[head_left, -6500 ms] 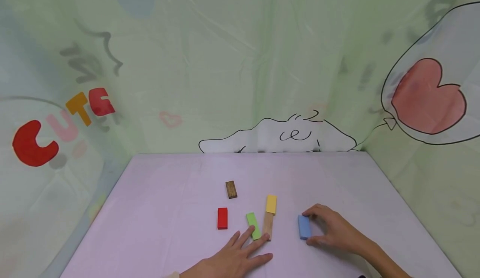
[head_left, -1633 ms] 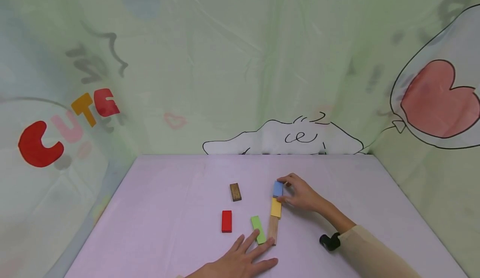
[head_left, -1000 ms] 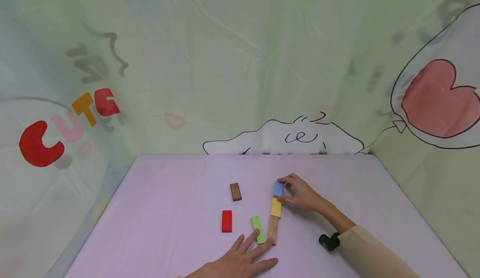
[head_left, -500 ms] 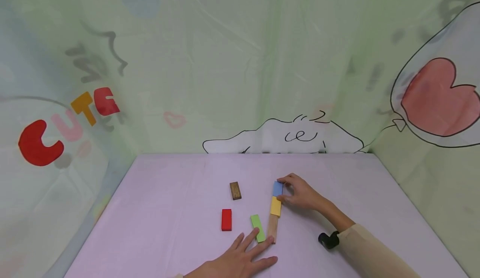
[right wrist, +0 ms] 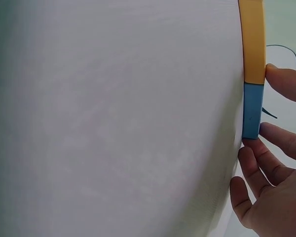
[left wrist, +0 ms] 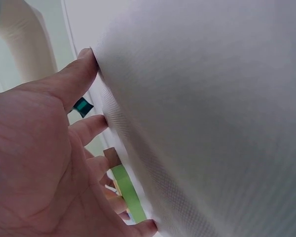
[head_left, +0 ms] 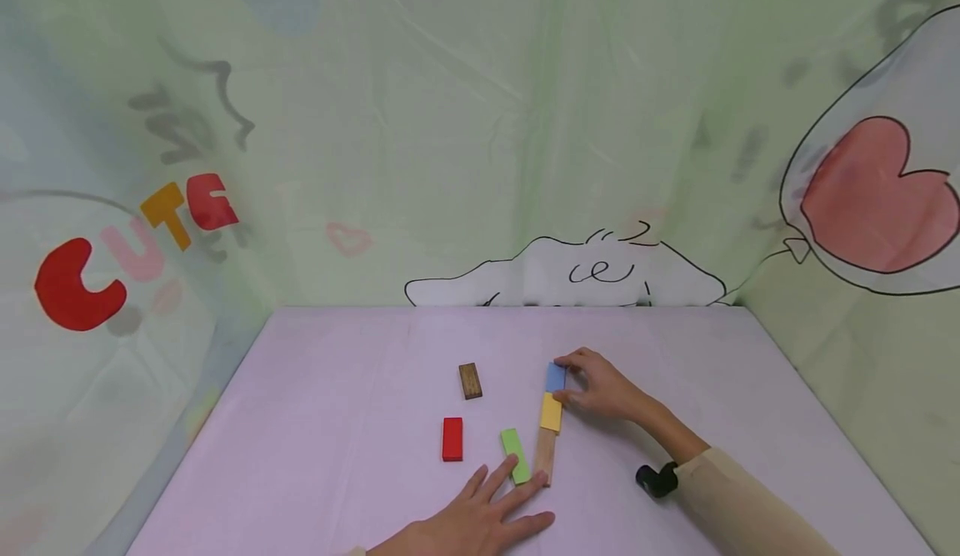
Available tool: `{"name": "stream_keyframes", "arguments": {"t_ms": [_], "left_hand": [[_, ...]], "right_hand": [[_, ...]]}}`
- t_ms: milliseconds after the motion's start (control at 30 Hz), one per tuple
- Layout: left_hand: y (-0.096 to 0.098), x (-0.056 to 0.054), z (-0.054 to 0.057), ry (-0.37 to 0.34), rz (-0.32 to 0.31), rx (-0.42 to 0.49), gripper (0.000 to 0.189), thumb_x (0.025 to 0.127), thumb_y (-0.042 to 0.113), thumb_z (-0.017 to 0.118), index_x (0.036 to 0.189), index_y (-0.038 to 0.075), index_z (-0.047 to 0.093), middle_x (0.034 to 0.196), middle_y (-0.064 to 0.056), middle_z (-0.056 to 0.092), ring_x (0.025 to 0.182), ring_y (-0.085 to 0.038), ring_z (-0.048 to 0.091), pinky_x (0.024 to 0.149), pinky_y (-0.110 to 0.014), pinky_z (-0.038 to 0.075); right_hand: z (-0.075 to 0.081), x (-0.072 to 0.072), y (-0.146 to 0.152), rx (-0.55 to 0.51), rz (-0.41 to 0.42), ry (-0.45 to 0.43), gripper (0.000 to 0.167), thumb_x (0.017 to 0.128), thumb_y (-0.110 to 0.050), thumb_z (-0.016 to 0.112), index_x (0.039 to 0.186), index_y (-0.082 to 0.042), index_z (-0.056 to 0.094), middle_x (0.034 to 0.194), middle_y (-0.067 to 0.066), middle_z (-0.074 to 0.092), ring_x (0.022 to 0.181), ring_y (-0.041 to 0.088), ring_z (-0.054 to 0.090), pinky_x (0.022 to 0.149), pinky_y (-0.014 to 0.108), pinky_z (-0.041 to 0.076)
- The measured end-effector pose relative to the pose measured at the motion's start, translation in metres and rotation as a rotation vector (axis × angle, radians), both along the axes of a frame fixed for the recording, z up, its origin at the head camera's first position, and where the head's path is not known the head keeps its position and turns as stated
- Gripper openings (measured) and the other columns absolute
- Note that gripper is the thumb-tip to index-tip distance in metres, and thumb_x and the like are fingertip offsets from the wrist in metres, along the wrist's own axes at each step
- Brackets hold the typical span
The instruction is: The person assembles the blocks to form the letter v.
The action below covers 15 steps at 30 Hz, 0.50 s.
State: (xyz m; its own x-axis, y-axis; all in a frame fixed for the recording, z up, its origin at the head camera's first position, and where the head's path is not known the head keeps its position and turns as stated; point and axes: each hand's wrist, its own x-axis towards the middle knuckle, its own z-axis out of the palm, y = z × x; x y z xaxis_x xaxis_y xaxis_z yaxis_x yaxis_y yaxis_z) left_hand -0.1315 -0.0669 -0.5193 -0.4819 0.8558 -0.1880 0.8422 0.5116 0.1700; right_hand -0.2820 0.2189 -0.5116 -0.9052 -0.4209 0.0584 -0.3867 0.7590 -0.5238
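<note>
Three blocks lie end to end in a row on the table: a plain wood block [head_left: 545, 454] nearest, a yellow block [head_left: 551, 413] in the middle, a blue block [head_left: 556, 378] farthest. My right hand [head_left: 606, 388] holds the blue block, fingertips at its far end and thumb by the seam with the yellow one, as the right wrist view also shows. With fingers spread, my left hand [head_left: 468, 518] rests on the table. One of its fingertips touches the green block [head_left: 515, 456]; another lies at the near end of the plain wood block.
Left of the row lie a red block [head_left: 452, 439] and, farther back, a dark brown block [head_left: 470, 381]. A black device [head_left: 657, 481] sits at the right sleeve's cuff. Printed cloth walls [head_left: 450, 122] stand behind and beside the lilac tabletop [head_left: 337, 373].
Since the oldest frame, my right hand has brought the blue block from the right to the far end of the yellow one. In the last second and a half both hands stay still.
</note>
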Motion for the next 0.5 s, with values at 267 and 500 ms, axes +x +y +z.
{"name": "stream_keyframes", "arguments": {"t_ms": [267,500], "left_hand": [[0.0001,-0.0004,0.0026,-0.018,0.006,-0.006,0.074,0.104,0.068,0.044,0.169,0.042,0.021,0.182,0.006,0.008,0.165,-0.037,0.021,0.12,-0.058,0.043],[0.0007,0.0002,0.0011,-0.008,0.007,-0.005,0.074,0.104,0.068,0.044,0.169,0.042,0.022,0.182,0.006,0.008,0.164,-0.037,0.021,0.119,-0.058,0.043]], "right_hand": [[-0.0007,-0.0007,0.0012,0.0,-0.003,-0.007,0.059,0.091,-0.029,0.084,0.138,0.001,0.066,0.128,0.017,0.067,0.118,0.033,0.064,0.106,0.054,0.054],[-0.0005,0.0004,0.0015,-0.002,0.01,0.016,0.059,0.091,-0.031,0.084,0.137,0.001,0.066,0.128,0.017,0.068,0.117,0.032,0.065,0.105,0.053,0.055]]}}
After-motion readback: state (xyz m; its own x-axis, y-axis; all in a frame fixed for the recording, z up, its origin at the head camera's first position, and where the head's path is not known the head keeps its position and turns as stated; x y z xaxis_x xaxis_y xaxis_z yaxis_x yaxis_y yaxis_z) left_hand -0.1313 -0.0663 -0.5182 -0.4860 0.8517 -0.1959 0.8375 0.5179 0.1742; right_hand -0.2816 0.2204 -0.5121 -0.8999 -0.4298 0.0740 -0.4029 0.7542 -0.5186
